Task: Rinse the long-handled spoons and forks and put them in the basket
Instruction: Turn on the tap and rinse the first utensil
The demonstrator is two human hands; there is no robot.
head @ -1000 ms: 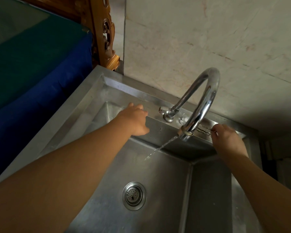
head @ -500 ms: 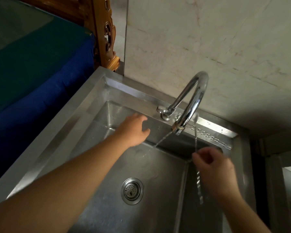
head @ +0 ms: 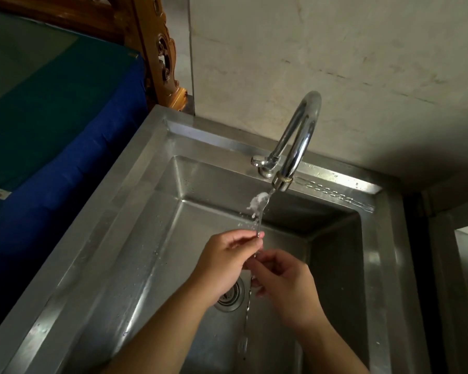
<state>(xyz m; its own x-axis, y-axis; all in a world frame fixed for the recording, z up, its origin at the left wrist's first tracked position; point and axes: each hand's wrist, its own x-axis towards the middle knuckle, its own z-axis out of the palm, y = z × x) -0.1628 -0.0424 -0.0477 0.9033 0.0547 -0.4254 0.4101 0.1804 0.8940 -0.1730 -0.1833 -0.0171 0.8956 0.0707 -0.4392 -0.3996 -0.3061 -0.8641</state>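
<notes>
Over the steel sink [head: 135, 211], both hands hold one long thin metal utensil [head: 259, 222] upright. Its upper end sits in the water stream under the curved tap [head: 297, 147], and water splashes white there. Fork-like tines [head: 243, 344] show at its lower end, below my hands. My left hand [head: 222, 263] pinches the handle near its middle. My right hand [head: 284, 287] grips it just below. Other twisted-handle utensils [head: 338, 197] lie on the sink's back ledge to the right of the tap. No basket is in view.
The drain strainer [head: 231, 299] lies in the basin floor, partly hidden by my left hand. A blue and green covered surface [head: 52, 125] and a carved wooden post [head: 162, 58] stand to the left. A tiled wall [head: 322, 49] rises behind the sink.
My right hand took a utensil off the back ledge and brought it down under the tap. My left hand came back from the tap lever and took hold of the handle too.
</notes>
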